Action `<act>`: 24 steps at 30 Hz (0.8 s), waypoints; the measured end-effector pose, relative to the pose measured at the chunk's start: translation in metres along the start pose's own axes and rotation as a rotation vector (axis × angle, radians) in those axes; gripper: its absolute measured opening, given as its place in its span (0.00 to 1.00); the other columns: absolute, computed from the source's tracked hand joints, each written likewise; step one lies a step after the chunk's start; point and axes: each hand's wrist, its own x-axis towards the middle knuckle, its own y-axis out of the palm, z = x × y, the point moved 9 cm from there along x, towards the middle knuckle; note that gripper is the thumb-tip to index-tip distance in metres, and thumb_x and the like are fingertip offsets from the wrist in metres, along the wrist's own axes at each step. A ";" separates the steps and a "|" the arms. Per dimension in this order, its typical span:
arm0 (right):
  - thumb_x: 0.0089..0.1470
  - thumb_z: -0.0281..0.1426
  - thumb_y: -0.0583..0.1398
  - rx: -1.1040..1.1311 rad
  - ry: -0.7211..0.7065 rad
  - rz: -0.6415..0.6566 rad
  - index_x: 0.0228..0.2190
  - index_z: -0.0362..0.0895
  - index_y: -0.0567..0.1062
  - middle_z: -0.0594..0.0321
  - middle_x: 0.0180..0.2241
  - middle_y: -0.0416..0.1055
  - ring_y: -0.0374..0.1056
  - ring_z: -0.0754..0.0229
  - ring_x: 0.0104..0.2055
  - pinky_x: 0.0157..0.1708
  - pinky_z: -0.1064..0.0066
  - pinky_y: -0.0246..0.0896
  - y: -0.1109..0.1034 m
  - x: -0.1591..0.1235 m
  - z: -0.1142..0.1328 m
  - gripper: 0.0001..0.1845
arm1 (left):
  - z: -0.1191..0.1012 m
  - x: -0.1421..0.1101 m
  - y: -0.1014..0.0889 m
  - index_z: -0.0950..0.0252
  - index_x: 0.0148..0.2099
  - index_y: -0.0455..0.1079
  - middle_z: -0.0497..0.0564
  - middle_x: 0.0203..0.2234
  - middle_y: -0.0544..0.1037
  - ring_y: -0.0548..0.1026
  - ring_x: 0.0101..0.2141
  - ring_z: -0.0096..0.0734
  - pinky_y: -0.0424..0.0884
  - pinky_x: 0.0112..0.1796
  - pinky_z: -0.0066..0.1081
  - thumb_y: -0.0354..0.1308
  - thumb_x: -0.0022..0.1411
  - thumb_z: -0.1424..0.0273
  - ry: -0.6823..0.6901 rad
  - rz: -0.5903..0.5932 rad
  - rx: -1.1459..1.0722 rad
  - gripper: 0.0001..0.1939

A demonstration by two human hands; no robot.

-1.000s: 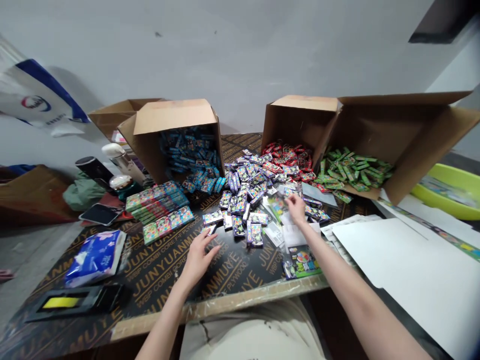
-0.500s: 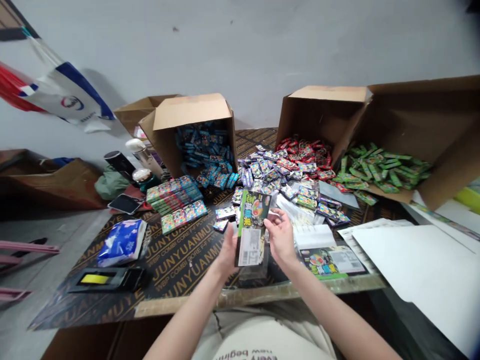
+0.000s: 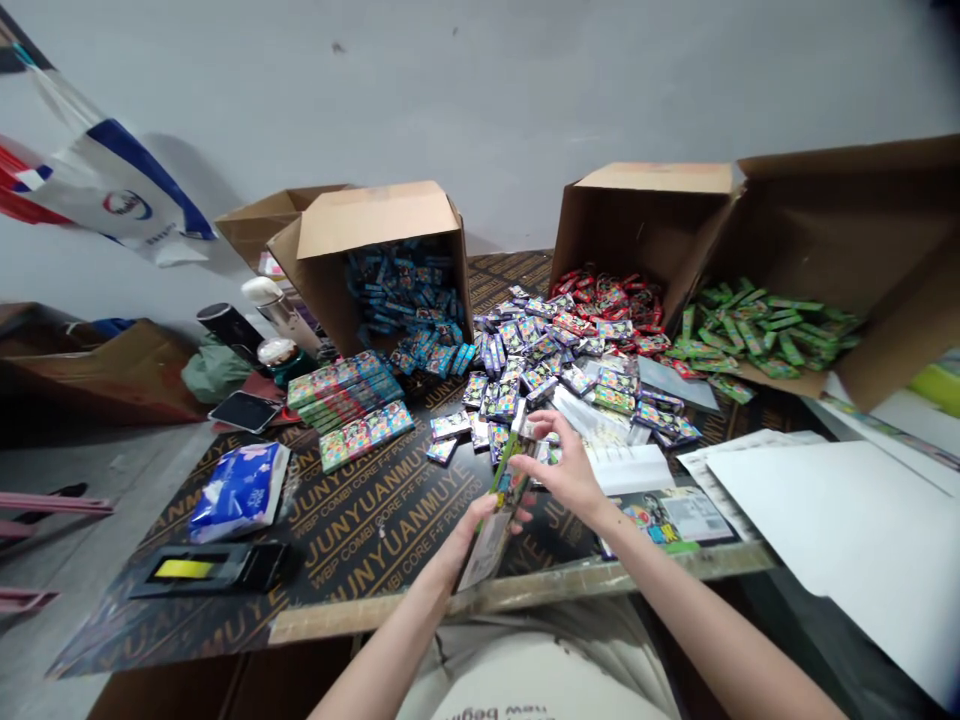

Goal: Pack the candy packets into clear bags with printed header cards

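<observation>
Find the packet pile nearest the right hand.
The purple pile, just beyond the right hand; the blue pile, red pile and green pile lie farther off.

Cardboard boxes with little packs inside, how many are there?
3: left box with blue packs, middle box with red packs, right box with green packs. A carton behind the left box may hide more.

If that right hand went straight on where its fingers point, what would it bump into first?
Most likely the printed carton held by the left hand. The right hand is close up at the carton's upper end, though actual contact is hard to judge.
</observation>
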 end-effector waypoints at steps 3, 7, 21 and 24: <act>0.40 0.37 0.66 -0.026 -0.160 0.228 0.22 0.45 0.70 0.66 0.22 0.65 0.60 0.61 0.28 0.33 0.69 0.55 0.013 0.009 0.017 0.11 | -0.004 -0.001 0.001 0.65 0.51 0.67 0.55 0.40 0.76 0.73 0.40 0.40 0.66 0.40 0.34 0.59 0.47 0.56 0.003 0.021 0.038 0.29; 0.42 0.39 0.65 -0.077 -0.290 0.603 0.22 0.44 0.74 0.66 0.22 0.69 0.61 0.62 0.26 0.30 0.72 0.55 0.032 0.000 0.037 0.11 | -0.021 -0.008 0.008 0.65 0.51 0.67 0.54 0.42 0.75 0.71 0.42 0.40 0.65 0.41 0.33 0.62 0.45 0.64 0.052 0.088 0.154 0.29; 0.40 0.37 0.66 0.444 0.294 0.260 0.46 0.49 0.70 0.60 0.41 0.71 0.65 0.55 0.45 0.43 0.63 0.60 0.035 -0.011 -0.024 0.28 | -0.040 -0.022 -0.021 0.70 0.41 0.72 0.52 0.28 0.78 0.72 0.25 0.30 0.67 0.30 0.28 0.58 0.51 0.63 0.073 -0.190 0.087 0.18; 0.46 0.39 0.62 0.603 0.383 0.437 0.37 0.44 0.74 0.61 0.34 0.74 0.68 0.59 0.35 0.36 0.67 0.63 0.063 -0.027 -0.027 0.16 | -0.049 -0.020 -0.022 0.69 0.39 0.73 0.51 0.28 0.78 0.73 0.28 0.32 0.67 0.31 0.27 0.58 0.53 0.62 0.151 -0.191 0.247 0.16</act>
